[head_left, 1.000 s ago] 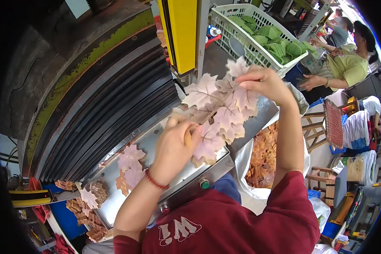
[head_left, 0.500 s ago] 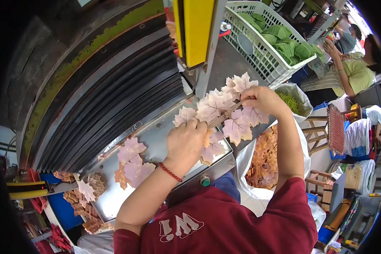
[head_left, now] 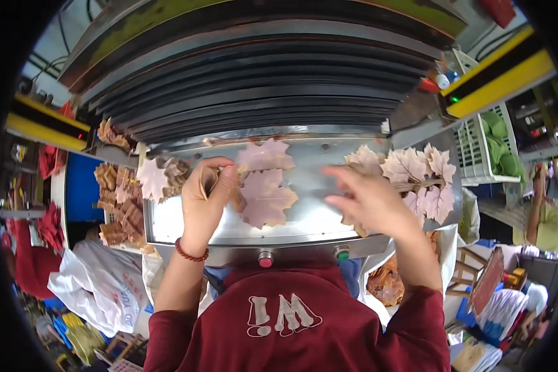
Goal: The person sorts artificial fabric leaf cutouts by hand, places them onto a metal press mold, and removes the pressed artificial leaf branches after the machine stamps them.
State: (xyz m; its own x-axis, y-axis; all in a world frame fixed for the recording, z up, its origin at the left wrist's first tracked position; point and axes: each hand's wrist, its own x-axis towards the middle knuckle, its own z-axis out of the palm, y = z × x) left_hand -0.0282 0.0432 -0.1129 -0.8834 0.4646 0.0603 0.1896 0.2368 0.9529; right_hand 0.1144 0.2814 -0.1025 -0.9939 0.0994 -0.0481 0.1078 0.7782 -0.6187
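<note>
My left hand (head_left: 206,195) has its thumb and fingers closed around a curled tan artificial leaf (head_left: 210,179), mostly hidden by the fingers. Right beside it, flat pinkish maple leaves (head_left: 266,192) lie on the shiny metal plate (head_left: 316,226). My right hand (head_left: 375,201) hovers above the plate, empty, its fingers apart and a little blurred. To its right lies a spray of pale pink maple leaves (head_left: 428,180) on a brown stem, partly covered by that hand. More stacked leaves (head_left: 124,204) sit left of the plate, with a pale leaf (head_left: 151,179) near its corner.
Dark ridged machine plates (head_left: 260,80) rise behind the metal plate. Yellow bars (head_left: 502,74) flank it. A red button (head_left: 265,259) and a green button (head_left: 342,253) are on the front edge. A white basket (head_left: 474,152) holds green leaves; a white sack (head_left: 443,260) holds brown ones.
The view has swung left. My right hand has let go of the leaf spray, which now lies at the plate's right. My left hand has moved from the spray to the flat leaves.
</note>
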